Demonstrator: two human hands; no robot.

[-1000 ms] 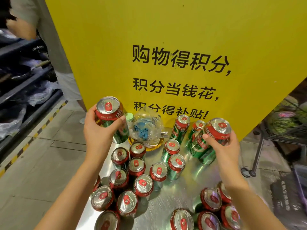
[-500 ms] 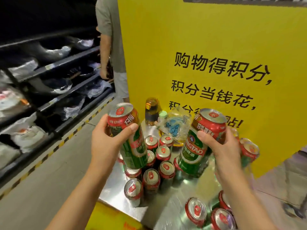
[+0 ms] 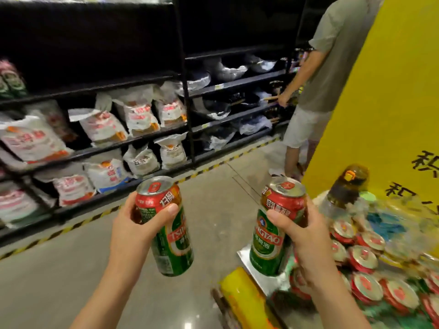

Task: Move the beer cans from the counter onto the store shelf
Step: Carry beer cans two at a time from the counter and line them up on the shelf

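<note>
Both cans had swung left since half a second earlier, off the counter [image 3: 263, 280] and out over the aisle floor, with the shelves now filling the view. Left hand [image 3: 133, 230] curled round the left can [image 3: 169, 230], reading "TSIN"; right hand [image 3: 306, 238] gripped the right can [image 3: 275, 230], reading "NGTAO". More cans [image 3: 363, 257] crowded the counter beside a brown bottle [image 3: 344, 186]. Beyond stood black shelves [image 3: 118, 141] of white sacks, a bystander [image 3: 332, 67] and a yellow sign [image 3: 389, 103].
</note>
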